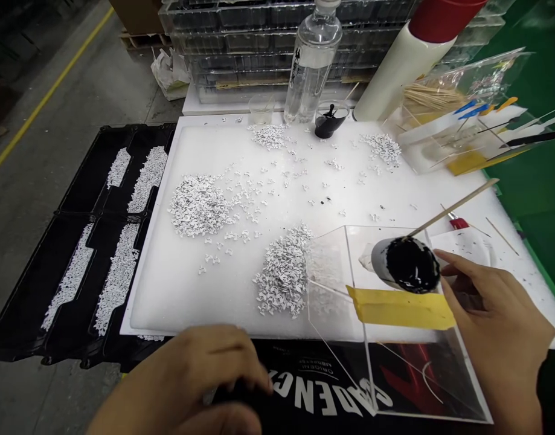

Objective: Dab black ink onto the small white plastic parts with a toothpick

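My right hand (494, 308) is at the right, its fingers bent behind a small cup of black paste (410, 264) with a wooden stick (453, 206) in it. The cup sits over a clear plastic box (408, 374) with yellow tape (404, 308); whether the fingers grip cup or box is hidden. My left hand (200, 380) hangs at the front edge of the white board, blurred, fingers curled and apart, nothing visible in it. Near the box lies a pile of small white pieces (284, 272), with another pile (199, 205) farther left.
Black trays (73, 217) holding white pieces lie left of the white board (163, 290). At the back stand a clear bottle (311, 66), a cup with black residue (329, 124), a red-capped canister (404, 66) and a tilted container of sticks (458, 136).
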`<state>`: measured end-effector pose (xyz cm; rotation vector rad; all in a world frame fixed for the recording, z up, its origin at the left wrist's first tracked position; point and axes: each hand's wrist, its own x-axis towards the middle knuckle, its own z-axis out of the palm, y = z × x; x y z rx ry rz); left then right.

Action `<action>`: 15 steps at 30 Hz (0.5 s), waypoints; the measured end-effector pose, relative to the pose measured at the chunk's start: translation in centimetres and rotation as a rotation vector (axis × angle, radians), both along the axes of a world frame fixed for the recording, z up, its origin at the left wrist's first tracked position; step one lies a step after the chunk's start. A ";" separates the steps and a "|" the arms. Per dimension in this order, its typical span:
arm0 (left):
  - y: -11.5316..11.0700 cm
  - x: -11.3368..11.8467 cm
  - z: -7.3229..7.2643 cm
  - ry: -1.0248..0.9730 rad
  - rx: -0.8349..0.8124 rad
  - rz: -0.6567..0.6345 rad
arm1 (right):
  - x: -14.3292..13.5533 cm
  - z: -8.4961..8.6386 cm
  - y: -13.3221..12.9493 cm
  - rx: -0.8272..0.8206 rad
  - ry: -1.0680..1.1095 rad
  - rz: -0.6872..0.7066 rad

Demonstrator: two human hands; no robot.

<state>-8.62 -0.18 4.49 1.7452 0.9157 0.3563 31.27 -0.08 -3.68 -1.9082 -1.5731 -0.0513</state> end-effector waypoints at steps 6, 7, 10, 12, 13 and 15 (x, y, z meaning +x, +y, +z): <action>1.1 1.7 -1.8 0.295 0.169 0.411 | -0.7 0.4 0.1 -0.016 -0.007 -0.033; 1.2 2.0 -2.1 0.325 0.201 0.470 | -0.6 0.4 0.1 -0.001 -0.010 -0.029; 1.5 2.7 -2.9 0.369 0.273 0.564 | -0.4 0.0 0.1 0.050 -0.036 -0.008; 1.6 3.0 -3.2 0.374 0.289 0.568 | -0.2 -0.2 0.2 0.081 -0.055 0.007; 1.6 3.2 -3.3 0.375 0.292 0.564 | -0.1 -0.3 0.2 0.090 -0.063 0.013; 1.6 3.4 -3.4 0.376 0.303 0.555 | 0.0 -0.3 0.3 0.106 -0.073 0.024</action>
